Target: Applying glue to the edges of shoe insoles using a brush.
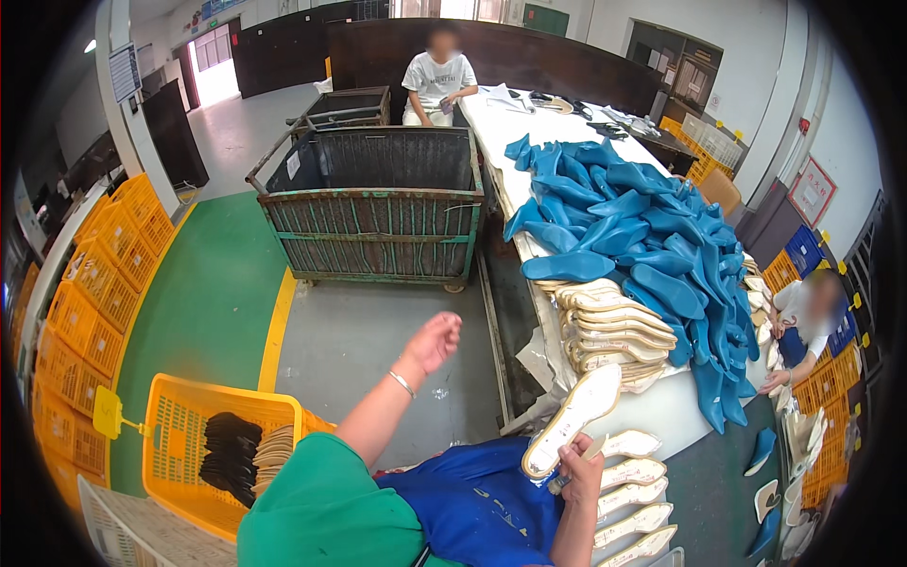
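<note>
My right hand (580, 472) grips a shoe insole (578, 408), cream with a tan edge, near its lower end. A small tan piece and something greyish show by those fingers, too small to make out. Raised over the floor, my left hand (433, 342) has its fingers curled in, with nothing visible in them; a bangle circles that wrist. Beside my right hand lies a row of similar insoles (635, 471) on the table. Further along, a stack of cream insoles (614, 321) rests against a big heap of blue shoe lasts (614, 213).
A large dark cart with a green frame (373, 227) stands ahead. At lower left, a yellow basket (170, 416) holds black and tan insoles. Yellow crates (85, 326) line the left side. One person (439, 80) sits beyond the cart; another (808, 317) works across the table.
</note>
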